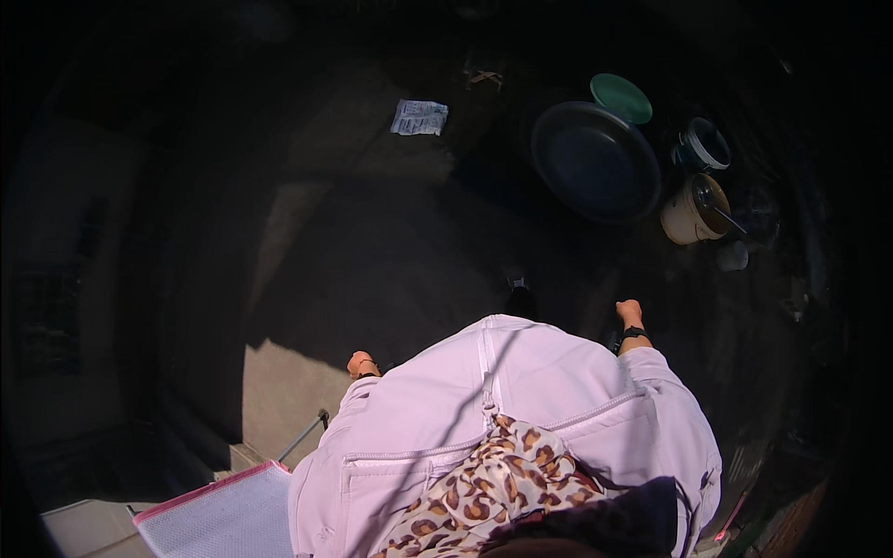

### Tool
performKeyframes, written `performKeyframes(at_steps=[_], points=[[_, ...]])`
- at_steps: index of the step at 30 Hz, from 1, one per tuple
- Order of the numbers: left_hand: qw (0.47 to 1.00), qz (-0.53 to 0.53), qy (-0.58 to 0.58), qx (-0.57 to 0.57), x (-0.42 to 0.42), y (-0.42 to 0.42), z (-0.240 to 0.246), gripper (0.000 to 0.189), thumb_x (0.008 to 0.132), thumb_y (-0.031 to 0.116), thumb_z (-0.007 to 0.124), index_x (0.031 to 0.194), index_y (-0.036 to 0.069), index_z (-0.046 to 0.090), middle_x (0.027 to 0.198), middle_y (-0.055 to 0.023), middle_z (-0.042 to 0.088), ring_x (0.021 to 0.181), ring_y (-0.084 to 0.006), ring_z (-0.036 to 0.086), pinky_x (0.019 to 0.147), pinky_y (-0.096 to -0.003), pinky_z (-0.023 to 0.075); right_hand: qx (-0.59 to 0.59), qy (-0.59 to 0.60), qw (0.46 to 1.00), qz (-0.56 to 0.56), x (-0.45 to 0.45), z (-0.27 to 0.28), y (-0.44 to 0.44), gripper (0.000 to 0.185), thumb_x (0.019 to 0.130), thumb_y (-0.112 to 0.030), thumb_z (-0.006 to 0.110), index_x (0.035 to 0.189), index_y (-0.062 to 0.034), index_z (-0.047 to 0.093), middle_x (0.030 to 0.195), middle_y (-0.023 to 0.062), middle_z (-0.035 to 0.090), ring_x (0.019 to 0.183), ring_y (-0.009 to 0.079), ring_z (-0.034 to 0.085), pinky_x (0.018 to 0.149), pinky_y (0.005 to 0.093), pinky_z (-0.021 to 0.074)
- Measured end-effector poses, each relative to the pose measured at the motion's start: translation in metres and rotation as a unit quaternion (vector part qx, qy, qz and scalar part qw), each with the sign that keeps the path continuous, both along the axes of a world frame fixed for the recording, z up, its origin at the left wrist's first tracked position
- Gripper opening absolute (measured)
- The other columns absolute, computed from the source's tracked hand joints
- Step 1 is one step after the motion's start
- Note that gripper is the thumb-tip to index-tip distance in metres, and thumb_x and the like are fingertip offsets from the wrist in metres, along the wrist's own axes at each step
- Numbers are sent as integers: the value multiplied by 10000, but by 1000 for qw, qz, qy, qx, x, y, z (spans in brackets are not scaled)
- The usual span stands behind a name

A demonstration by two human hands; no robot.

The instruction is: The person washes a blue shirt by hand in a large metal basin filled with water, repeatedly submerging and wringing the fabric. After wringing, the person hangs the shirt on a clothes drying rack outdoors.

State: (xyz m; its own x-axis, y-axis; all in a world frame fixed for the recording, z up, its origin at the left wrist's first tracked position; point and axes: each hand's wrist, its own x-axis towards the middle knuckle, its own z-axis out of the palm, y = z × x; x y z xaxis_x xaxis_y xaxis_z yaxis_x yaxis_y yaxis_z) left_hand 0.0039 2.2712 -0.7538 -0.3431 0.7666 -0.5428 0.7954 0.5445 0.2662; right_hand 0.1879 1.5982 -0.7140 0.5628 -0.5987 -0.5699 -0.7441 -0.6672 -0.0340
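Observation:
My left hand (360,364) hangs beside the pale lilac zipped jacket (418,411) I wear. Its fingers look curled in, and no object shows in them. Below it, near the left sleeve, a metal rod (303,436) slants up from a pale mesh panel (216,513) with a pink border. On the other side, my right hand (629,310) is held out past the jacket with its fingers curled and nothing visible in it. A dark band circles that wrist. A shoe tip (517,282) shows on the shaded floor between the hands.
Ahead to the right sit a large dark basin (593,164), a green round basin or lid (621,97), a dark bucket (703,145), a whitish bucket (680,216) with a handled utensil, and a small pale container (732,257). A printed packet or paper (419,117) lies farther ahead.

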Motion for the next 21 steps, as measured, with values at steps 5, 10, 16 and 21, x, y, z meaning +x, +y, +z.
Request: performKeyframes(at_steps=[5,10,16,21], points=[[998,-57,-15,-7,67,-55,10,315,824,291,465,912,42,635,859,-96,627,727,-207,613,652,-314,501,-41,-10,993,111,119,-12,-19,307,768,-249,465,903,-27,629,1001,182,581,983,305,543,821,367,441],[995,-91,27,20,203,-90,79,348,831,315,454,999,40,586,1093,-162,500,816,-293,581,680,-358,506,-47,-60,956,282,218,-21,-45,354,831,-265,384,1078,-53,521,1141,179,487,1064,314,469,885,400,381],[972,-174,40,151,281,-111,134,373,807,354,489,1064,85,524,1103,-136,482,1041,-318,473,961,-493,262,-132,-73,847,510,300,-11,-46,380,880,-206,305,1202,-47,430,1227,174,430,1122,351,400,932,432,332],[985,-67,89,132,259,-107,123,371,801,354,496,1049,79,527,1103,-133,480,1011,-311,492,949,-499,274,-106,92,831,538,300,-19,-40,381,837,-191,437,1160,10,456,1211,150,456,1132,283,415,931,408,344]])
